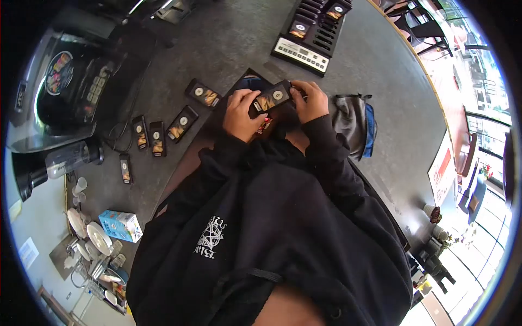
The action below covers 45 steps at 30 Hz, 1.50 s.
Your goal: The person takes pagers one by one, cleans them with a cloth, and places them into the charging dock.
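The left hand (240,115) and right hand (310,101) hold one black pager (273,97) between them, above the near edge of the counter (239,41) and in front of the torso. The left hand grips its left end, thumb along the near side; the right hand pinches its right end. Both grips are narrow, closed to the pager's thickness.

Hidden or unclear areas: the fingers cover both ends of the pager. Its face shows a single digit—6 or 9, which cannot be told. A dark, glossy item (252,80) lies behind and below the pager, mostly covered; its type cannot be told. A small red-and-white item (265,126) shows only in part under the left hand. The dock (300,52) is cut off by the top of the view, so its slots cannot be fully counted. The digits on the loose pagers are too small to read with certainty.

Count of visible units:
- Pager, in hands: one.
- Loose pagers (182,124) on the counter, left of the hands: five, lying flat and apart from one another.
- Docked pagers (300,26): two, seated in the dock.
- Dock: one, with one keypad (302,52) on its near side.
- Pouch (353,126), grey and blue: one, just beside the right forearm.
- Carton (120,225), blue and white: one—at lower left.
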Motion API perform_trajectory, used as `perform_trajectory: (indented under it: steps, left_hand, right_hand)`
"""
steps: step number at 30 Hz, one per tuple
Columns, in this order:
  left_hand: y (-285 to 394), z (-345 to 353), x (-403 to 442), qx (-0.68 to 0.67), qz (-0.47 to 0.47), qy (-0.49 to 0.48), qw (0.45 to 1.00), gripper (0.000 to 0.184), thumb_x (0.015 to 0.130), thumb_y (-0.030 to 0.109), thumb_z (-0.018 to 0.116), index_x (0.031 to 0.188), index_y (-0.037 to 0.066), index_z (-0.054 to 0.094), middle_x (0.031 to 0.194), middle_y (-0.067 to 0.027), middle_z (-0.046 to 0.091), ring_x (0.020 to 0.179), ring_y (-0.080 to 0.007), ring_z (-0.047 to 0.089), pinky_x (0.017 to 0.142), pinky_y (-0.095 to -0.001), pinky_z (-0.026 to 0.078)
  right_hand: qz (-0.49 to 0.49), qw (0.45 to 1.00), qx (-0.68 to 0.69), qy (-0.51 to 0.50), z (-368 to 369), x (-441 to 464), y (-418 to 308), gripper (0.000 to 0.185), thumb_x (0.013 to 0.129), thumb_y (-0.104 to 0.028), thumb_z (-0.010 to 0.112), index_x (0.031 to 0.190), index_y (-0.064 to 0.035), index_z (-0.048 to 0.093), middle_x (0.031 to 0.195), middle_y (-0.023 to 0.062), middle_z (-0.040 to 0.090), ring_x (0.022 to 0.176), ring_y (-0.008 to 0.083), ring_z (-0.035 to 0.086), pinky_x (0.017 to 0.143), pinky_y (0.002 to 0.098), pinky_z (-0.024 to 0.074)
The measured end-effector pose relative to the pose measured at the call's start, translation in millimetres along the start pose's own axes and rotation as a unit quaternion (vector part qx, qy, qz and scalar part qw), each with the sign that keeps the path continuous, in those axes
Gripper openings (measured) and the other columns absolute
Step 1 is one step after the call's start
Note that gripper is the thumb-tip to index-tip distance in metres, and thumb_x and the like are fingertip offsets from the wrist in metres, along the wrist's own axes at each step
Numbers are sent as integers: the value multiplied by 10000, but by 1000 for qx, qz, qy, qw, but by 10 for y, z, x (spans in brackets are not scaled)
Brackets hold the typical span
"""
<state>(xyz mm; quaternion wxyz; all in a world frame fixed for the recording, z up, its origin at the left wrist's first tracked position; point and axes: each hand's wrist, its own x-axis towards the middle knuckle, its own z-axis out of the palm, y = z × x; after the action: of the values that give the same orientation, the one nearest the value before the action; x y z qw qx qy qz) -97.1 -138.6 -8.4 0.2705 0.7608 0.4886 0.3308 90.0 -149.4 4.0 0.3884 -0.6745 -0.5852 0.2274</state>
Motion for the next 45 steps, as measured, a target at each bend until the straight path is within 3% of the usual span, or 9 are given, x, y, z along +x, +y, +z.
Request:
perform_trajectory:
  steps: [10, 20, 23, 25, 28, 34, 37, 41, 45]
  left_hand:
    - [188, 716, 295, 3, 2, -79, 997, 527, 617, 132, 760, 1108, 43, 591, 1060, -103, 533, 1010, -297, 505, 869, -364, 438]
    - [329, 870, 381, 48, 18, -94, 994, 527, 617, 172, 768, 1101, 49, 599, 1047, -111, 539, 1009, -300, 505, 874, -365, 428]
    - [339, 917, 393, 36, 39, -106, 993, 532, 612, 186, 773, 1093, 42, 600, 1044, -110, 542, 1008, -303, 504, 876, -370, 424]
    - [330, 937, 387, 27, 51, -118, 991, 535, 611, 190, 775, 1093, 38, 598, 1043, -110, 542, 1009, -303, 504, 876, -370, 423]
    - [297, 938, 399, 18, 74, -122, 990, 568, 614, 207, 781, 1119, 44, 580, 1057, -112, 546, 1013, -296, 504, 869, -367, 427]
    - [168, 933, 413, -21, 93, -119, 988, 680, 612, 213, 803, 1210, 70, 511, 1078, -91, 569, 972, -268, 530, 842, -360, 438]
    - [128, 962, 410, -48, 85, -117, 988, 707, 603, 201, 811, 1228, 92, 499, 1058, -75, 590, 949, -255, 544, 829, -357, 443]
    - [117, 958, 412, -82, 66, -96, 990, 699, 606, 187, 806, 1230, 126, 496, 1020, -57, 618, 947, -255, 552, 808, -359, 458]
    - [68, 1025, 412, -100, 77, -74, 989, 687, 622, 132, 776, 1237, 128, 470, 984, -55, 627, 941, -267, 559, 804, -367, 468]
  right_hand:
    - [-8, 989, -150, -12, -394, 50, 611, 254, 797, -106, 614, 1026, 5, 612, 915, 169, 602, 810, 320, 608, 722, 375, 487]
    - [-9, 992, -123, -37, -634, -39, 699, 286, 797, -110, 609, 1060, -3, 585, 1006, 176, 591, 945, 344, 567, 815, 375, 463]
    - [-3, 993, -115, 5, -784, -121, 619, 328, 789, -157, 634, 1098, -57, 588, 1115, 162, 562, 1059, 341, 521, 899, 392, 421]
    - [-2, 950, -302, 83, -847, -227, 557, 395, 781, -246, 659, 1159, -161, 583, 1241, 138, 498, 1181, 338, 435, 977, 455, 339]
    - [87, 918, -379, 80, -789, -367, 631, 435, 777, -331, 662, 1194, -252, 568, 1326, 127, 429, 1248, 340, 363, 1008, 506, 264]
    - [12, 913, -383, 141, -639, -523, 1001, 345, 801, -262, 637, 1145, -263, 604, 1273, 46, 501, 1193, 252, 440, 965, 433, 315]
    - [-21, 935, -298, 189, -634, -511, 1023, 291, 755, -102, 659, 1041, -157, 646, 1141, 56, 581, 1059, 243, 524, 902, 381, 382]
    - [-83, 952, -205, 212, -497, -420, 726, 294, 725, -26, 662, 1010, -99, 657, 1060, 66, 622, 981, 255, 569, 854, 345, 451]
    - [-140, 963, -171, 153, -173, -350, 494, 254, 757, -94, 658, 1011, -98, 659, 1096, 67, 619, 1029, 246, 557, 877, 351, 430]
